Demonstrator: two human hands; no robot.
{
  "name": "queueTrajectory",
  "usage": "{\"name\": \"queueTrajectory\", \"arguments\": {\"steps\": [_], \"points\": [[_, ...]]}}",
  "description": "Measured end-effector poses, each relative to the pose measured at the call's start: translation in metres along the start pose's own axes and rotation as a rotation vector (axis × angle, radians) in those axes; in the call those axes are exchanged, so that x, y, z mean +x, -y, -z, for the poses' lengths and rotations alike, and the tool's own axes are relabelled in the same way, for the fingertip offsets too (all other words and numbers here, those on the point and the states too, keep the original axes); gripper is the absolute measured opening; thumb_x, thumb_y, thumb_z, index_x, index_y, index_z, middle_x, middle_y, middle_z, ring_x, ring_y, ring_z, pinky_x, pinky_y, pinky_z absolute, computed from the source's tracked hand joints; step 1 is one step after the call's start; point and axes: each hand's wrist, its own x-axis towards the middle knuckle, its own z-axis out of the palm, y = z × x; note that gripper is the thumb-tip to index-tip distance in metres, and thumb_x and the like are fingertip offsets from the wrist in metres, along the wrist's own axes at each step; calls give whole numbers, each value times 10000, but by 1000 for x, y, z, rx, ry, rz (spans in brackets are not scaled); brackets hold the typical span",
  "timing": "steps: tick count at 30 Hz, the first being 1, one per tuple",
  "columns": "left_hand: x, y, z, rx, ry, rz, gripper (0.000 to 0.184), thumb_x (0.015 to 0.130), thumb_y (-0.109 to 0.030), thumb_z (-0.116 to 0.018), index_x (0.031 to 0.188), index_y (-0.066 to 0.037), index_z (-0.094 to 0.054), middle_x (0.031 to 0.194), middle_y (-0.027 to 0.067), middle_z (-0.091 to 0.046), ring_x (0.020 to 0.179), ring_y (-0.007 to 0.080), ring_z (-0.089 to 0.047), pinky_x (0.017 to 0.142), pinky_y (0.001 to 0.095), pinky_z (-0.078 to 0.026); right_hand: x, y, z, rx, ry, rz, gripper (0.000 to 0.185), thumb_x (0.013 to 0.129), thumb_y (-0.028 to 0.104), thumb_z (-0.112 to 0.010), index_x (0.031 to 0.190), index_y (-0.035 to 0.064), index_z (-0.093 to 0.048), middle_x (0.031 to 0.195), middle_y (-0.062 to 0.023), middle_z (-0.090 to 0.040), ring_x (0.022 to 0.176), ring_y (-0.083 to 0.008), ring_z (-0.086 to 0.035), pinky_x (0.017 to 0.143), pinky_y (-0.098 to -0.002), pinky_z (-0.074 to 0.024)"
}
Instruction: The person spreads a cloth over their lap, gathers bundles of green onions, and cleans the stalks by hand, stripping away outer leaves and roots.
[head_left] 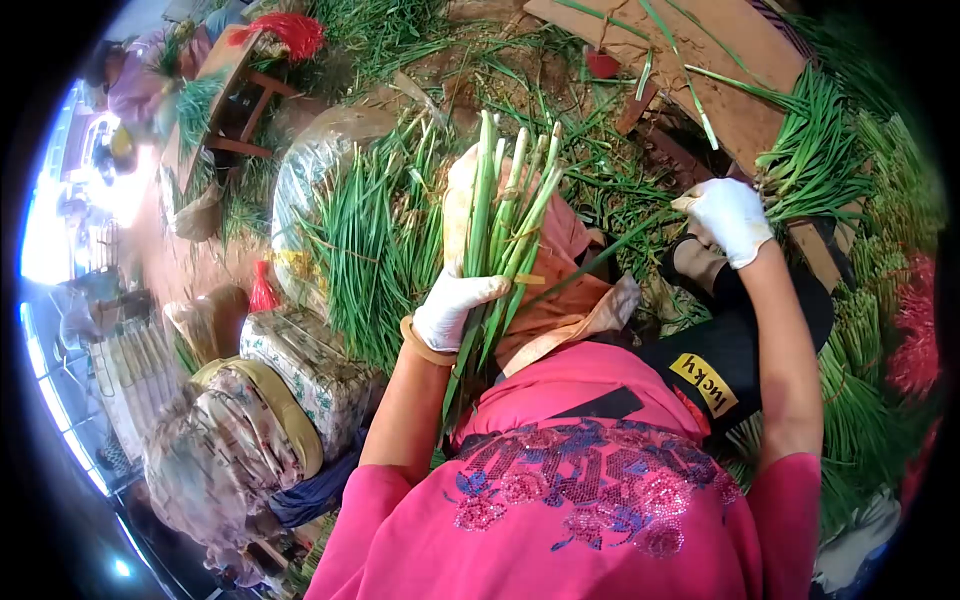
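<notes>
My left hand [455,315], in a white glove, is wrapped round a small bunch of green onions [505,215]. Their thick pale ends point up and away from me, while the leaves hang down past my wrist. My right hand [725,218], also gloved, is off to the right with its fingers pinched. From the bunch, one long green leaf [625,243] stretches across to those fingertips. An orange cloth [565,325] covers my lap beneath the bunch.
A pile of green onions [365,250] lies left of my lap. At the right, another bunch [820,150] rests by a wooden board [740,45]. Leaf scraps [610,150] litter the ground. Red plastic strands [285,35] lie on a bench; a person in patterned clothes [225,450] is at left.
</notes>
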Motion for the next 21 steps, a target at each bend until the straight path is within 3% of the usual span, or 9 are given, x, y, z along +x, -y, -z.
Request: {"name": "queueTrajectory", "arguments": {"steps": [4,8,10,13,15,16,18,19,21], "points": [[-12,-4,-3,-43,-130,12,556,691,-136,-701,1188,2,-492,908,54,-604,686,107,-566,616,238,-476,13,55,-21,501,-509,285,460,783,316,-633,1172,86,-549,1065,-131,-604,960,-286,-585,825,-343,-470],[-19,-15,-1,-32,-100,-66,451,682,-180,-708,1047,8,-520,769,68,-586,654,152,-563,617,267,-473,63,152,-55,712,-875,345,634,812,279,-604,1358,78,-354,1362,-180,-382,1260,-315,-370,1046,-360,-303],[-22,-22,-6,-39,-119,-80,451,679,-181,-712,1041,11,-525,773,75,-589,652,162,-561,614,276,-468,42,200,-80,466,-534,316,712,803,300,-612,1386,53,-286,1408,-215,-293,1287,-370,-312,1071,-431,-245],[-23,-16,6,-40,-145,-99,414,698,-174,-691,1037,7,-535,791,74,-598,653,164,-564,613,286,-473,2,177,-86,450,-361,570,761,773,353,-642,1390,86,-287,1386,-228,-313,1271,-405,-318,1051,-460,-263],[-22,-15,4,-51,-139,-82,422,705,-174,-685,1055,4,-530,801,69,-600,656,156,-566,615,280,-475,-17,129,-101,333,-84,736,578,766,363,-631,1253,93,-477,1373,-210,-345,1254,-380,-356,1023,-440,-303],[-22,-16,2,-57,-138,-78,426,708,-173,-682,1064,3,-528,806,66,-601,658,153,-568,616,277,-476,-23,105,-98,163,-140,805,496,783,377,-596,1192,101,-544,1363,-141,-396,1232,-304,-411,986,-421,-339],[-23,-14,-1,-36,-116,-68,506,714,-182,-687,1148,5,-506,891,66,-617,722,136,-585,655,250,-475,-14,70,-96,-489,588,389,385,801,409,-541,1102,190,-637,1176,-10,-591,1116,-191,-526,887,-414,-398],[-21,-9,3,-22,-86,-60,536,712,-187,-691,1172,7,-497,927,69,-618,755,136,-589,679,250,-474,-17,40,-105,-636,467,399,303,812,375,-509,961,196,-702,1053,-47,-650,973,-225,-605,827,-417,-420],[-18,-4,7,13,-47,-18,652,694,-218,-706,1249,11,-453,1063,86,-598,904,150,-581,787,266,-452,-10,38,-61,117,117,266,349,813,392,-572,1027,135,-673,981,-27,-664,815,-184,-644,689,-293,-479]]}}
